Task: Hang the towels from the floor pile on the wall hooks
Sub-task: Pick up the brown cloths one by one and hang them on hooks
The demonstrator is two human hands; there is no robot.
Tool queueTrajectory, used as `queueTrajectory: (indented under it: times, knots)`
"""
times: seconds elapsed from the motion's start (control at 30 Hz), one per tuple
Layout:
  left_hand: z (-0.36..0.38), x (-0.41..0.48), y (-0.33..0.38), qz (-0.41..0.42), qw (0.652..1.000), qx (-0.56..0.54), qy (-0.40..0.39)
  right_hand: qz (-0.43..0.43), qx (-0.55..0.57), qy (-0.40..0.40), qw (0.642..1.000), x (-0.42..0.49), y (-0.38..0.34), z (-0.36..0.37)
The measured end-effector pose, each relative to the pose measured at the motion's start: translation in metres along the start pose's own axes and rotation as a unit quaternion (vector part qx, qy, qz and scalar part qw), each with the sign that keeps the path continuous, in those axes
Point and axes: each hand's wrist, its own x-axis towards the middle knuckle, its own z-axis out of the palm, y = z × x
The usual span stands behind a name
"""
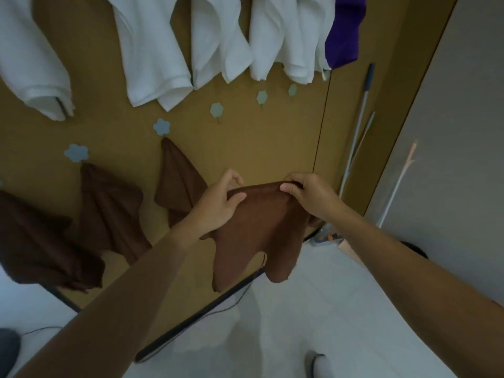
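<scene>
Wall: 3 hung brown towels, 3 bare hooks; left hand, right hand hold 4th towel

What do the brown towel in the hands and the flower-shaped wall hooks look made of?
Brown towel: soft matte cloth, likely microfibre; it droops in limp folds. Flower hooks: pale, smooth, flat backplates, probably plastic; too small to be sure.
</scene>
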Motion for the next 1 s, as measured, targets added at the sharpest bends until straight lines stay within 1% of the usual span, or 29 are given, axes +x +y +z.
queueTrajectory:
  times: [0.1,0.17,0.23,0.33,0.43,0.57,0.63,0.8,0.87,1.0]
  knots:
    - [0.005,0.048,-0.010,0.016,0.997,0.068,0.014,-0.034,0.027,0.003,0.999,0.059,0.034,-0.003]
    - [0.009,0.079,-0.014,0.008,0.996,0.084,0.038,-0.067,0.046,0.005,0.997,0.096,0.053,-0.007]
    - [0.012,0.107,-0.019,-0.021,0.995,0.077,0.067,-0.107,0.060,-0.004,0.992,0.130,0.069,-0.012]
    - [0.014,0.142,-0.029,-0.080,0.988,0.101,0.089,-0.172,0.065,-0.056,0.981,0.177,0.093,-0.017]
    - [0.014,0.171,-0.039,-0.117,0.977,0.124,0.125,-0.221,0.063,-0.092,0.969,0.221,0.108,-0.015]
    - [0.006,0.198,-0.052,-0.149,0.962,0.143,0.177,-0.242,0.045,-0.115,0.962,0.267,0.114,-0.004]
    - [-0.002,0.208,-0.060,-0.145,0.958,0.157,0.193,-0.252,0.031,-0.101,0.962,0.286,0.112,0.007]
    - [-0.027,0.228,-0.085,-0.107,0.934,0.239,0.242,-0.260,0.043,-0.019,0.965,0.333,0.093,0.035]
    - [-0.037,0.237,-0.094,-0.104,0.926,0.258,0.256,-0.268,0.041,-0.004,0.963,0.348,0.084,0.046]
    - [-0.049,0.257,-0.114,-0.123,0.909,0.297,0.266,-0.267,0.031,0.009,0.963,0.374,0.074,0.059]
